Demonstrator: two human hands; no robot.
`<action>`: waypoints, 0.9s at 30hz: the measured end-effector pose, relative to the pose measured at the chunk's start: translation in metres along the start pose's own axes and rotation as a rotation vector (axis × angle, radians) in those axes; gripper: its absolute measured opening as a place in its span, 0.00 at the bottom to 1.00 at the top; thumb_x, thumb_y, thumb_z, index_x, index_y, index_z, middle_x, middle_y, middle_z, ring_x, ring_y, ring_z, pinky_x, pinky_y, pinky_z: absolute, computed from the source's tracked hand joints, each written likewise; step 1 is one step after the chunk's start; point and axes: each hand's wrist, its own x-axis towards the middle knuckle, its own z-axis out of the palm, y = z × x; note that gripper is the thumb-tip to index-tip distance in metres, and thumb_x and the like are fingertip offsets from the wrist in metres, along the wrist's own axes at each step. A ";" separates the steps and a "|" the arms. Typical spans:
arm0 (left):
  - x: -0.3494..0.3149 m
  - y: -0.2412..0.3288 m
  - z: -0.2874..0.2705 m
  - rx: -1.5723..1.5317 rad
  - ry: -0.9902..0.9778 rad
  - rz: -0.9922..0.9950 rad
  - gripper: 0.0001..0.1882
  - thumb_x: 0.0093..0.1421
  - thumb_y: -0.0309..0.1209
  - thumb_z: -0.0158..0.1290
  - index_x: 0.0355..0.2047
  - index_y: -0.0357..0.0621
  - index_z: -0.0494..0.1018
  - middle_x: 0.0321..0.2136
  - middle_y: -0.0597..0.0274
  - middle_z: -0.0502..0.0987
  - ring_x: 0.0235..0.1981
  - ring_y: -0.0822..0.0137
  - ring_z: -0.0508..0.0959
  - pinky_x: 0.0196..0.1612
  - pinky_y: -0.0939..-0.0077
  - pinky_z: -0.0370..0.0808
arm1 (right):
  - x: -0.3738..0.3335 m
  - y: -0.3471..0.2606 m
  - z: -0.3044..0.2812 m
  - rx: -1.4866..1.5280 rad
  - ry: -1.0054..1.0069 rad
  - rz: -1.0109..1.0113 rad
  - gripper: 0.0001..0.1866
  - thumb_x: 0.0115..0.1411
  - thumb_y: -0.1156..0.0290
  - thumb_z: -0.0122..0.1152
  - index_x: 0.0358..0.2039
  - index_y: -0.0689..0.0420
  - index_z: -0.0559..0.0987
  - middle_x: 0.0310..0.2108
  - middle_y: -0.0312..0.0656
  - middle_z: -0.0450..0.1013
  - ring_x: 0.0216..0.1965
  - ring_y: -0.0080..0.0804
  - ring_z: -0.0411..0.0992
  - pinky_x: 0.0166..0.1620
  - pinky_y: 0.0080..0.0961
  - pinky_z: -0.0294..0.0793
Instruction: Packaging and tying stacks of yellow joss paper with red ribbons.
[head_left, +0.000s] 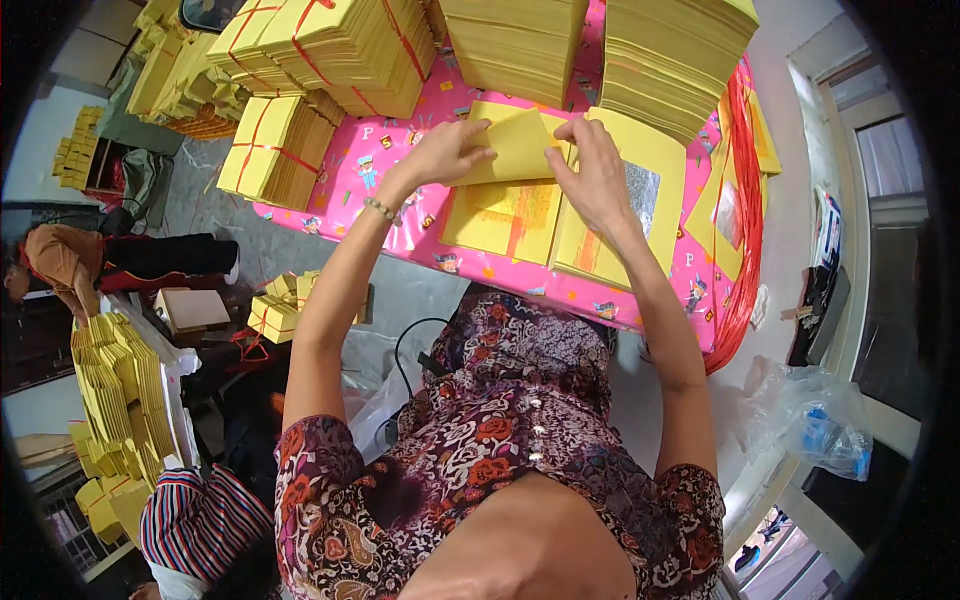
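Both hands are at a yellow paper sheet (517,150), which is folded over or curled at its far part. My left hand (447,153) pinches the sheet's left edge, its fingers bent with the thumb on top. At the right edge, the thumb and fingers of my right hand (597,178) close on the paper. Below the sheet lies yellow paper with an orange-gold patch (497,218). Right beside it, partly under my right forearm, is a pile of yellow sheets (665,190) with a silver patch (641,199) on the top one.
Tall yellow paper stacks (515,50) and red-tied bundles (275,150) stand on the pink patterned tablecloth (385,222). Red strings (742,220) hang over the right side. A clear plastic bag (800,415) is at the right. Two other people (205,525) are at the left, near more yellow bundles.
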 end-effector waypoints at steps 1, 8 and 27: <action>0.007 0.002 -0.002 0.046 0.009 0.020 0.21 0.55 0.38 0.56 0.44 0.36 0.71 0.31 0.41 0.77 0.36 0.44 0.77 0.39 0.54 0.73 | 0.001 0.002 0.000 -0.073 -0.033 -0.032 0.17 0.51 0.70 0.63 0.39 0.59 0.69 0.36 0.47 0.66 0.41 0.47 0.67 0.43 0.41 0.68; 0.065 -0.002 -0.009 0.286 -0.191 0.044 0.20 0.54 0.37 0.55 0.43 0.39 0.70 0.33 0.43 0.77 0.36 0.44 0.76 0.39 0.54 0.72 | 0.014 0.006 0.011 -0.277 -0.029 -0.115 0.11 0.48 0.73 0.61 0.33 0.59 0.73 0.34 0.46 0.67 0.37 0.44 0.67 0.39 0.42 0.67; 0.066 -0.049 0.000 -0.610 -0.212 -0.101 0.17 0.59 0.30 0.54 0.48 0.36 0.69 0.36 0.66 0.76 0.35 0.78 0.73 0.40 0.81 0.72 | 0.001 -0.010 0.093 1.482 -0.120 1.141 0.22 0.57 0.68 0.63 0.50 0.57 0.68 0.49 0.40 0.65 0.53 0.34 0.62 0.55 0.29 0.66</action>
